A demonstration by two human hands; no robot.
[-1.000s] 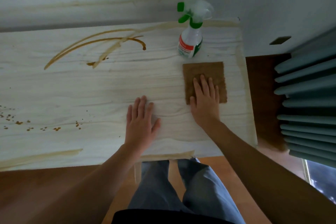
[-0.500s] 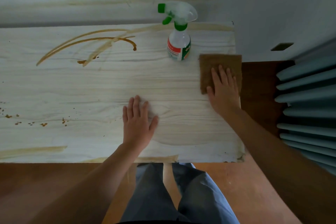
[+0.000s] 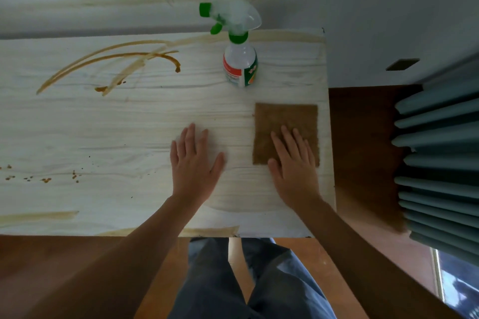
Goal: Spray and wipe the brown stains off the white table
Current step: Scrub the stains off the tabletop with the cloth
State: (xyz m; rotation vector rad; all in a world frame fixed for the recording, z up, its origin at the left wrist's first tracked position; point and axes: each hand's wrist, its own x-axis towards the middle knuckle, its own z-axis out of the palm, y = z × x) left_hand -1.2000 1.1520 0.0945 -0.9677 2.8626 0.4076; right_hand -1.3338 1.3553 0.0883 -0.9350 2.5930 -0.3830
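Note:
A white wood-grain table [image 3: 129,124] carries brown stains: curved streaks [image 3: 111,65] at the back left, small spots [image 3: 46,179] at the left, smears [image 3: 39,216] along the front edge. A clear spray bottle [image 3: 239,59] with a green trigger stands upright at the back right. In front of it lies a square brown cloth [image 3: 286,122], near the table's right edge. My right hand [image 3: 293,163] presses flat on the cloth's near part. My left hand [image 3: 194,160] rests flat on the bare table, left of the cloth.
A white wall [image 3: 363,8] runs behind the table. Grey-blue pleated curtains [image 3: 440,163] hang at the right over a brown wooden floor [image 3: 363,163]. My legs in blue trousers [image 3: 246,280] stand at the table's front edge.
My right hand slid the cloth right toward the table's edge, then back toward me and slightly left. The left hand stayed flat on the table.

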